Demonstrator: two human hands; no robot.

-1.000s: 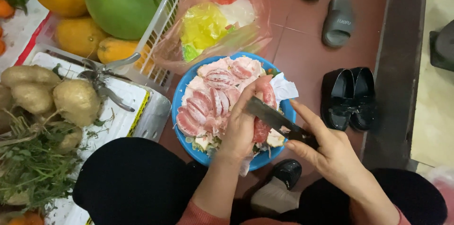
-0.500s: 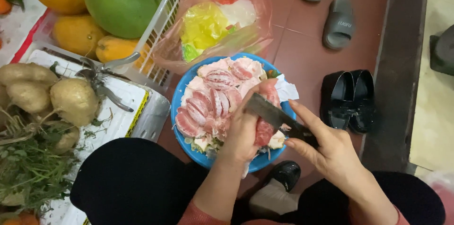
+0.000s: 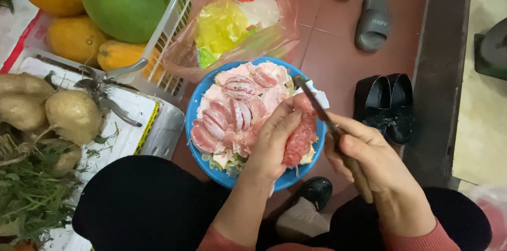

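Fruit segments (image 3: pixel 237 114) on plate (image 3: pixel 196 108); bag (image 3: pixel 237 24) behind.

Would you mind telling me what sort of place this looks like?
Probably a home floor used for food preparation: a reddish tiled floor with grey rubber slippers, a round blue plate of peeled pink fruit segments, and a white plastic basket of fruit.

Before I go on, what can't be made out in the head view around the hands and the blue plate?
- Near rim of the round blue plastic plate: hidden by the left hand.
- Pink pomelo segment: partly covered by left-hand fingers.
- Wooden-handled knife: handle mostly enclosed in the right hand grip.
- Contents of the pink plastic bag: blurred by film.
- Green and yellow fruit in the white basket: cut off by the top edge.
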